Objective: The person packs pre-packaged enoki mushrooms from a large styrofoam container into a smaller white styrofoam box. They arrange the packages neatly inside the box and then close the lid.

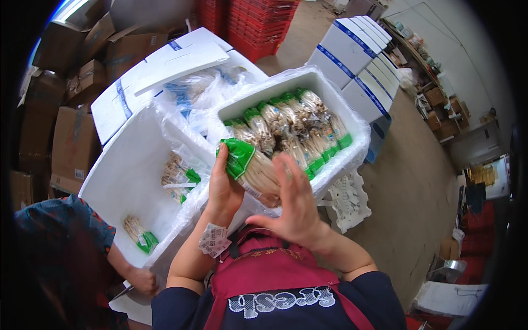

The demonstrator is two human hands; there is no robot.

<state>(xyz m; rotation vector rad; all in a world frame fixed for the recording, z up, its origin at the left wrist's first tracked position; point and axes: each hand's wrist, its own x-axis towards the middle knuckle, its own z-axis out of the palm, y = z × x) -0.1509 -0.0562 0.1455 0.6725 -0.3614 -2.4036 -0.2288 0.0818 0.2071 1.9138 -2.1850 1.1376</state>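
My left hand (225, 187) grips the green end of a clear plastic bag of long pale mushrooms (258, 173), a white label on its side. Beside the bag's other end is my right hand (295, 198), its fingers spread and holding nothing. Just beyond both hands stands a white foam box (350, 119) lined with clear film, with two rows of similar mushroom bags (284, 109) in it. To the left, a larger white foam bin (111, 177) holds several bags (177, 177) near its right wall and a single bag (141, 234) near its front. A sheet of printed stickers (214, 240) hangs at my left wrist.
A co-worker's hand (142, 280) is low at the left, beside the bin. White foam boxes (350, 49) with blue tape are stacked at the upper right, red crates (260, 29) at the top, cardboard boxes (74, 144) at the left. A torn white piece (350, 202) lies right of my box.
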